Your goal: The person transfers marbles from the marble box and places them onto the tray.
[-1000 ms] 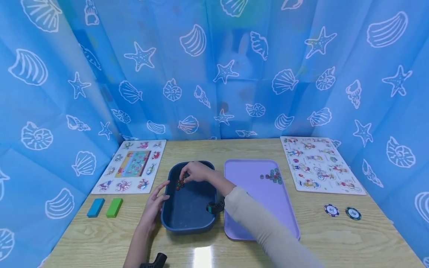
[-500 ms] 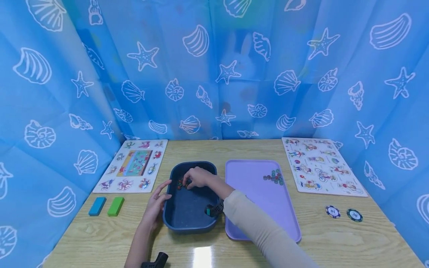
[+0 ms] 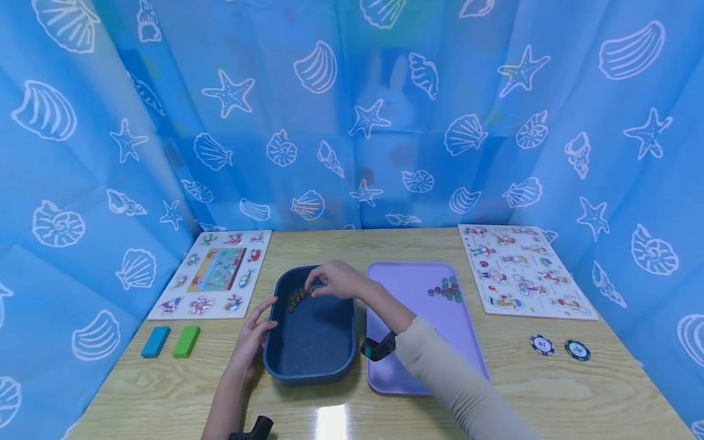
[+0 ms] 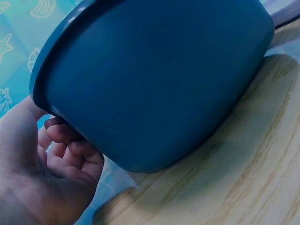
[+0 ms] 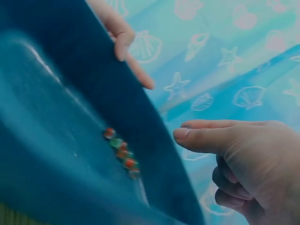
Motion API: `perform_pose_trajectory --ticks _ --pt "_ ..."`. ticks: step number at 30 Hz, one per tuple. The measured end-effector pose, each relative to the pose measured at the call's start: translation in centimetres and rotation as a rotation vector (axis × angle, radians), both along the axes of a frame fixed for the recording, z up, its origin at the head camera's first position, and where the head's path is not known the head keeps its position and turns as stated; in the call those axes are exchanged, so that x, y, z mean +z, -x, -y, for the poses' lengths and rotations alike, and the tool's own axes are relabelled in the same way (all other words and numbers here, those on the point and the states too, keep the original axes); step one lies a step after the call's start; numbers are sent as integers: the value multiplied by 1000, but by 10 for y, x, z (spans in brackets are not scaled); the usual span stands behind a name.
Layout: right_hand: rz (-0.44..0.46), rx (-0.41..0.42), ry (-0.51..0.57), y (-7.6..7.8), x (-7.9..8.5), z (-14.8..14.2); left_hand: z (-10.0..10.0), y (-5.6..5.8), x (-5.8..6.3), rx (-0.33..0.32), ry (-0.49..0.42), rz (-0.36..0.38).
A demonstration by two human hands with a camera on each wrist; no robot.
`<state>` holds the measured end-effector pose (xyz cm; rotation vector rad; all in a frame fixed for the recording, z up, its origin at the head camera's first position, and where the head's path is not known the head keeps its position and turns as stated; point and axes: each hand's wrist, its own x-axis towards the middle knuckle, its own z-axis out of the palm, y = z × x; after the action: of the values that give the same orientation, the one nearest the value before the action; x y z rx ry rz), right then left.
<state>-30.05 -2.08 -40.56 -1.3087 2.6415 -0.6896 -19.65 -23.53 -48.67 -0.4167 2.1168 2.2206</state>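
A deep dark blue bin (image 3: 310, 342) stands on the table; in the left wrist view its outer wall fills much of the picture. My left hand (image 3: 254, 336) grips its left rim, thumb and fingers on either side of the wall. Inside, a slanting row of small red and green glass beads (image 5: 123, 152) lies along the wall's foot. Over the bin's far part is my right hand (image 3: 338, 280), clear of the bin's floor. Its thumb and index fingertip come together in the right wrist view, the other fingers curled; I cannot tell whether a bead is between them.
Right of the bin lies a lilac tray (image 3: 407, 366) with several red and green beads (image 3: 448, 288). Picture puzzle boards (image 3: 211, 275) flank both sides. Blue (image 3: 156, 341) and green blocks (image 3: 186, 341) lie left, two poker chips (image 3: 542, 344) right. A shell-patterned curtain (image 3: 363, 153) surrounds the table.
My right hand has moved rightward and up from the beads at the bin's left wall, uncovering more of their row. My left hand stays at the rim.
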Motion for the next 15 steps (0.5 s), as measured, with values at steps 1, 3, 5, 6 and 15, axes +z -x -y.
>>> perform_pose_trajectory --ticks 1,3,5,6,15 --pt "-2 -8 13 -1 2 -7 0 0 0 0 2 3" --pt "5 -26 41 -2 6 -22 0 0 0 -6 9 11" --pt "17 -57 64 -2 8 -38 -1 0 0 -13 1 16" --pt "19 -74 77 0 7 -47 -1 0 0 -16 1 17" --pt "32 -213 153 20 -32 -128 -1 -3 3 5 23 26"
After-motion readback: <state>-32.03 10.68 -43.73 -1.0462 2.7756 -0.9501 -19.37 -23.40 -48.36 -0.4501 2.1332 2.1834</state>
